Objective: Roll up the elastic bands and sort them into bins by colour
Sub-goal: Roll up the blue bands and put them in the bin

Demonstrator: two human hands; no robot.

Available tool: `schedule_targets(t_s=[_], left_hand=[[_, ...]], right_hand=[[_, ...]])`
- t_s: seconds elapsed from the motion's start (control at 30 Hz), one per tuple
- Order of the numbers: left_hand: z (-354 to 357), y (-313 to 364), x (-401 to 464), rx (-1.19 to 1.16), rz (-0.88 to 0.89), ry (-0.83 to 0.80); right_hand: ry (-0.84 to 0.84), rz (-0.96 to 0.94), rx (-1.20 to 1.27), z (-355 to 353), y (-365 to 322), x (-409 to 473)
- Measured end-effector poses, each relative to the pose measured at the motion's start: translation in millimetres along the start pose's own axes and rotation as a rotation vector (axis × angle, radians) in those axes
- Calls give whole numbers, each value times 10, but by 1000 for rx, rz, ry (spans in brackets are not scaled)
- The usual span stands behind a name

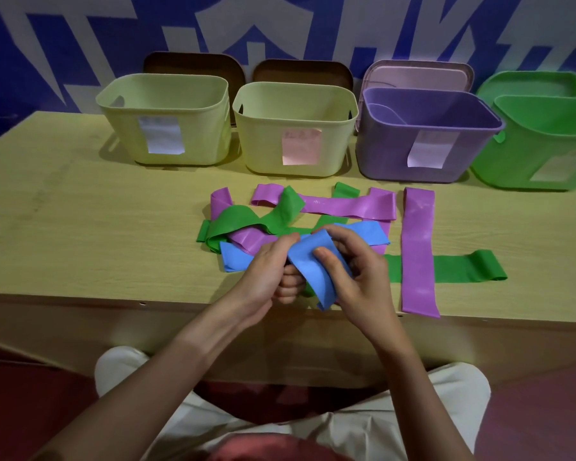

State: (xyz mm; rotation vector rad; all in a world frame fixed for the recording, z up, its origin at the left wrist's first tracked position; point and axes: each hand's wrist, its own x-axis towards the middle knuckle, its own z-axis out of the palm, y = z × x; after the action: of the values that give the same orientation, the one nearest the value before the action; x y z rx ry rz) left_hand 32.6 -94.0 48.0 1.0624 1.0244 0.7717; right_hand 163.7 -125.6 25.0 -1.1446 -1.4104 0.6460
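head view: your left hand (pixel 263 274) and right hand (pixel 356 274) both grip the blue band (pixel 308 271), fingers curled round it, above the worktop (pixel 97 234) at its near edge. the band hangs between the hands, long axis running toward you, loosely folded and not yet a tight roll. it looks matte and limp. the remaining bands (pixel 313 211) lie tangled just beyond your hands. four bins (pixel 293 131) stand in a row behind them, well apart from the held band.

Four bins (pixel 293 128) in a row at back of counter (pixel 80 227), lids (pixel 301 71) standing behind them. Pile of bands (pixel 313 211) before the bins; hands (pixel 313 271) at front edge hold one band (pixel 308 264).
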Motion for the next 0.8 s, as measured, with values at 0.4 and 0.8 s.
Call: schedule_targets(t_s=[0.4,0.8], left_hand=[[-64,-189,68,484,561,243],[9,9,20,-27,123,26]], right_hand=[[4,31,46,26,17,5],[-86,-57,32,-75,-6,60]])
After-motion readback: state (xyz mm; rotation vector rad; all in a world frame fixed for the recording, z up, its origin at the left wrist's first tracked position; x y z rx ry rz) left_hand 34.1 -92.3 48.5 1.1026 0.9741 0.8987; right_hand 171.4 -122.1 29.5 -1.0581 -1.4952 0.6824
